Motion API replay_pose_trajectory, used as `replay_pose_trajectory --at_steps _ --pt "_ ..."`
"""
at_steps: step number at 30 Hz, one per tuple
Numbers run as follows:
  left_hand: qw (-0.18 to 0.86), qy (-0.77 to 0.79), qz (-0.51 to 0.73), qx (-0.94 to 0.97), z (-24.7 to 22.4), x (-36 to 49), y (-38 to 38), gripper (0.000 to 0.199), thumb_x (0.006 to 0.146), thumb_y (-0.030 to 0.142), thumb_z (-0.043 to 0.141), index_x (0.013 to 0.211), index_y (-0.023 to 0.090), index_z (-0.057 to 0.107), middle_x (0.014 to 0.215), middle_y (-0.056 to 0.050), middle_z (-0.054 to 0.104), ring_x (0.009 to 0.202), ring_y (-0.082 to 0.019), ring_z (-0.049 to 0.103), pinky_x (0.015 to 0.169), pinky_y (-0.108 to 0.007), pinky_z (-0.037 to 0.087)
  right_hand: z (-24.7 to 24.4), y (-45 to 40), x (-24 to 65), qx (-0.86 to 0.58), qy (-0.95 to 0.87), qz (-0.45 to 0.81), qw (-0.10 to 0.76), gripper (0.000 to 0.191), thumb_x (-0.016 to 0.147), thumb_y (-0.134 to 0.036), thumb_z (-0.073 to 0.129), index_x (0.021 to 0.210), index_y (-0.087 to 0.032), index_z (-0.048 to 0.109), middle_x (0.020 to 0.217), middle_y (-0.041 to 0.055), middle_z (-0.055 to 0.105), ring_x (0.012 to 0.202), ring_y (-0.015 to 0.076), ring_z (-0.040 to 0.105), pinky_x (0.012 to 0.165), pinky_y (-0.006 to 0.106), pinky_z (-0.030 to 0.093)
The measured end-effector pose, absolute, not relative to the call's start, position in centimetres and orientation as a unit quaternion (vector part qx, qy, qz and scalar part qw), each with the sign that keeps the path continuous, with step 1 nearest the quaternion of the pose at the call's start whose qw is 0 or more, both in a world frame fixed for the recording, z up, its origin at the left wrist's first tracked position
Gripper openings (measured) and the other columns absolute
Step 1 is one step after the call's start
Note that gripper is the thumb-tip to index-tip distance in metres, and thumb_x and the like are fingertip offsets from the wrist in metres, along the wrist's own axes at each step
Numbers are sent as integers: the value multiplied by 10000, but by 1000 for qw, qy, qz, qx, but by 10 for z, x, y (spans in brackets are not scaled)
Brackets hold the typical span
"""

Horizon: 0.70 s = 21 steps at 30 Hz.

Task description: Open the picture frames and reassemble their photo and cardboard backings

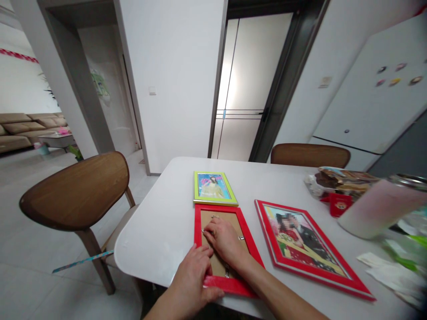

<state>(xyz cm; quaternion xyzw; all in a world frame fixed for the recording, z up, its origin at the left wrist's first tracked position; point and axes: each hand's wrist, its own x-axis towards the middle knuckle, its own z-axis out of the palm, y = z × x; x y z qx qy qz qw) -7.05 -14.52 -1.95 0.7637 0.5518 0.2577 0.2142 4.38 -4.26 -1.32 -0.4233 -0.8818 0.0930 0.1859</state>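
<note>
A red picture frame lies face down at the table's near edge, its brown backing board showing. Small metal clips sit around the board, one of them on the right side. My left hand grips the frame's lower left corner, with the thumb along the bottom border. Reaching across the board, my right hand has its fingers bent together at a clip on the left side; the fingertips partly cover it. Just beyond lies a lime-green picture frame, face up.
A larger red framed photo lies to the right on the white table. Farther right are a pink-white tumbler, a red packet, a plastic bag and tissues. Wooden chairs stand left and behind.
</note>
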Motion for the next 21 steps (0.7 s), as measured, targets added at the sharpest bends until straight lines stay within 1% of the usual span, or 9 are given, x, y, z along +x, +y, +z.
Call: replay_pose_trajectory --at_steps 3,5,8,11,18,21 --pt "211 547 269 764 -20 -70 -145 324 514 263 754 757 182 556 1167 -55 518 1100 -218 418 961 -344 282 -12 -45 43 -402 -892 101 179 201 767 -208 479 632 -184 627 708 24 593 734 130 506 668 229 346" --pt "211 550 268 762 -21 -70 -145 317 514 259 753 749 182 555 1171 -59 517 1104 -220 416 960 -347 284 -11 -45 44 -400 -892 106 181 193 760 -222 490 631 -191 632 708 16 598 734 125 513 670 222 350" --pt "217 558 256 759 -22 -70 -147 304 533 276 737 759 183 556 1205 -72 492 1128 -228 401 984 -386 247 -13 -37 51 -428 -876 110 195 181 767 -252 477 728 -197 645 768 24 616 751 128 530 676 222 359" --pt "218 559 248 761 -21 -71 -149 307 549 283 724 783 180 554 1212 -80 487 1141 -228 393 1004 -406 210 -18 -22 59 -486 -840 106 216 224 783 -268 437 817 -166 633 824 56 627 781 152 543 682 244 365" --pt "209 562 241 763 -19 -69 -148 328 539 264 722 804 162 558 1206 -101 490 1145 -235 391 1012 -414 207 -30 7 57 -591 -766 123 222 266 752 -372 453 722 -173 626 741 74 648 679 171 567 557 249 340" --pt "207 569 230 762 -19 -65 -148 450 477 305 751 854 155 557 1209 -123 481 1137 -269 396 1005 -448 214 -29 17 54 -620 -737 140 232 238 716 -362 490 672 -166 617 719 93 646 667 189 571 544 260 339"
